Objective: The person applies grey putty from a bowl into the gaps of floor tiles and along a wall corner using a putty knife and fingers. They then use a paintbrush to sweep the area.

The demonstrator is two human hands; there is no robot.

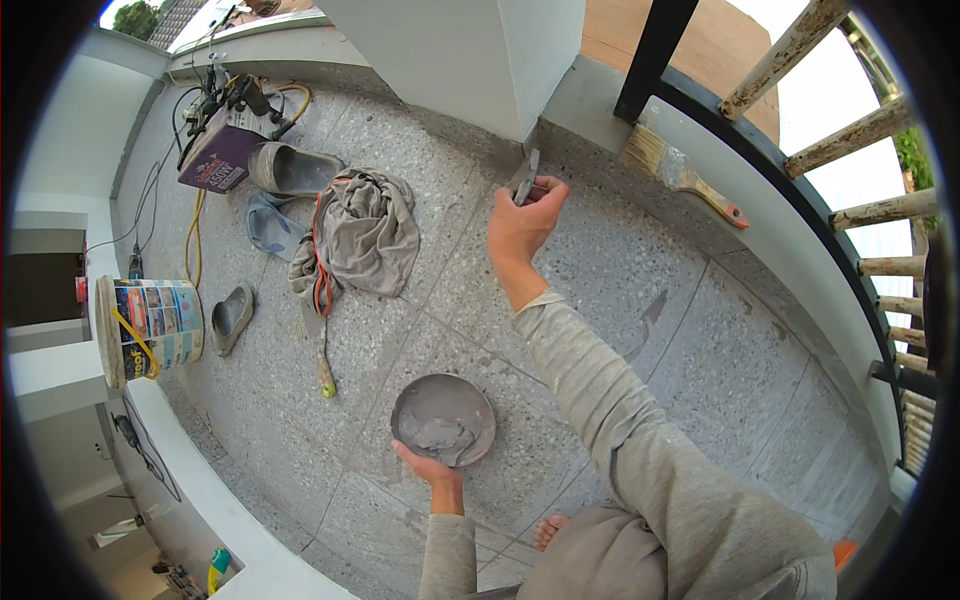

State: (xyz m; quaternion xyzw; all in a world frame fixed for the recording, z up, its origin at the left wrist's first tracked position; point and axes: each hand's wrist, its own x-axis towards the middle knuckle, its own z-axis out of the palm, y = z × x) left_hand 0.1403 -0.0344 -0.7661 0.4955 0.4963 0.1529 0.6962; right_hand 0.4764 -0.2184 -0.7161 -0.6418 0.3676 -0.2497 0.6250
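Note:
My left hand supports a round bowl from its near left side, fingers beneath and thumb by the rim. Grey paste is heaped inside and smeared over the bowl's wall. Farther off, my right hand is closed around a small flat tool coated in grey, perhaps a putty knife; its handle is mostly hidden in the fingers. The tool's tip points at the foot of the white pillar, where it meets the low ledge. Whether it touches there I cannot tell.
On the ledge lies a paintbrush, below a railing. Leftward on the speckled floor are a crumpled grey cloth, slippers, another brush, a bucket and a purple box with cables.

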